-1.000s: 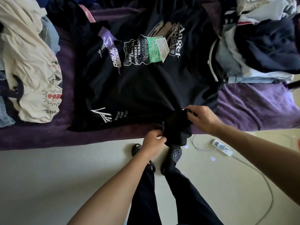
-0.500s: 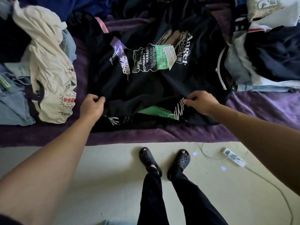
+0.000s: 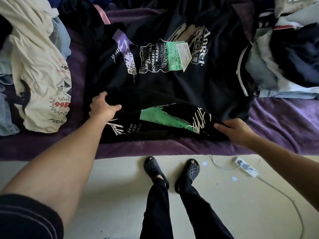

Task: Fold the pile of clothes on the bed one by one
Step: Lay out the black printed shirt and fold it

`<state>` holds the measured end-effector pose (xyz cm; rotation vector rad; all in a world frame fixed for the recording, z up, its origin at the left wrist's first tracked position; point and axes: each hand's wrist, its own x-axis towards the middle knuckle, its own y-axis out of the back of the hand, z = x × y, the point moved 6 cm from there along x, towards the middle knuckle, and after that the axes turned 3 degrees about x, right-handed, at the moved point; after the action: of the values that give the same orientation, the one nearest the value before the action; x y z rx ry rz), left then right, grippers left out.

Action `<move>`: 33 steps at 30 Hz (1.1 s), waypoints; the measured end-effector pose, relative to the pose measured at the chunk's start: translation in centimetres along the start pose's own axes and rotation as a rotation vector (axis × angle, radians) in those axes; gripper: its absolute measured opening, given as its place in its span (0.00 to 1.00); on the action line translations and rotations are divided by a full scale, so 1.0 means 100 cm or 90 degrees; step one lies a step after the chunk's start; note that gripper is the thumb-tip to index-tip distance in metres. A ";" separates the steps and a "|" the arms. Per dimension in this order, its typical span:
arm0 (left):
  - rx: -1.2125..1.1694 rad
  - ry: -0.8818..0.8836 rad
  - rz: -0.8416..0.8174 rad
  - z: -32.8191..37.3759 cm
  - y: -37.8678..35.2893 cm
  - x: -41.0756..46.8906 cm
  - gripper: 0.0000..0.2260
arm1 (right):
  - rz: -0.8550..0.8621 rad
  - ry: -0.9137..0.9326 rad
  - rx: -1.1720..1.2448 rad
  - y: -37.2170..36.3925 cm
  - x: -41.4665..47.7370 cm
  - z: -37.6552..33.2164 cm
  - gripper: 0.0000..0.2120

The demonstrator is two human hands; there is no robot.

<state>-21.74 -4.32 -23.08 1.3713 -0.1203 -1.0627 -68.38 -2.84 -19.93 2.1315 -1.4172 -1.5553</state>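
garment in hand: a black graphic t-shirt [image 3: 172, 87] lies spread flat, print up, on the purple blanket [image 3: 284, 121] near the bed's front edge.
fold so far: its near side is turned up over the body as a long folded strip [image 3: 164, 116], showing a green print.
left hand [image 3: 103, 107]: grips the strip's left end, fingers curled into the cloth and thumb on top, apparently to hold the crease straight.
right hand [image 3: 238, 132]: pinches the strip's right end with curled fingers, so both ends move evenly.
waiting clothes: a cream t-shirt [image 3: 39, 69] on the left and a heap of clothes [image 3: 290, 54] on the right flank the working space.
stage: judged early, first fold only.
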 end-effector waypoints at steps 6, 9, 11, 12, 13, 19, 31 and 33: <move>-0.251 -0.061 -0.023 0.024 0.001 -0.003 0.08 | 0.106 0.009 -0.041 0.022 0.005 -0.011 0.25; -0.331 -0.073 -0.180 0.027 -0.007 -0.021 0.12 | 0.125 0.012 -0.085 0.021 0.006 -0.021 0.24; -0.271 -0.106 -0.240 0.026 -0.017 -0.035 0.25 | 0.126 0.024 -0.115 0.017 0.007 -0.026 0.24; -0.220 -0.120 -0.225 0.026 -0.020 -0.041 0.25 | 0.120 0.029 -0.135 0.015 0.007 -0.027 0.23; -0.194 -0.122 -0.188 0.024 -0.022 -0.044 0.22 | 0.113 0.033 -0.154 0.012 0.007 -0.026 0.22; -0.452 0.109 0.004 -0.017 0.024 -0.017 0.15 | 0.062 0.028 -0.219 0.015 0.006 -0.008 0.15; 0.257 -0.393 0.159 -0.003 0.027 -0.066 0.21 | 0.289 0.249 -0.366 0.008 -0.007 -0.070 0.15; 0.281 -0.533 0.056 0.009 -0.003 -0.090 0.18 | 0.299 0.395 -0.356 -0.013 -0.024 -0.088 0.17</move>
<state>-27.49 1.04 -18.64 1.1960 -1.0696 -1.5354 -60.59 -3.70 -15.13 1.5818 -1.0053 -0.8603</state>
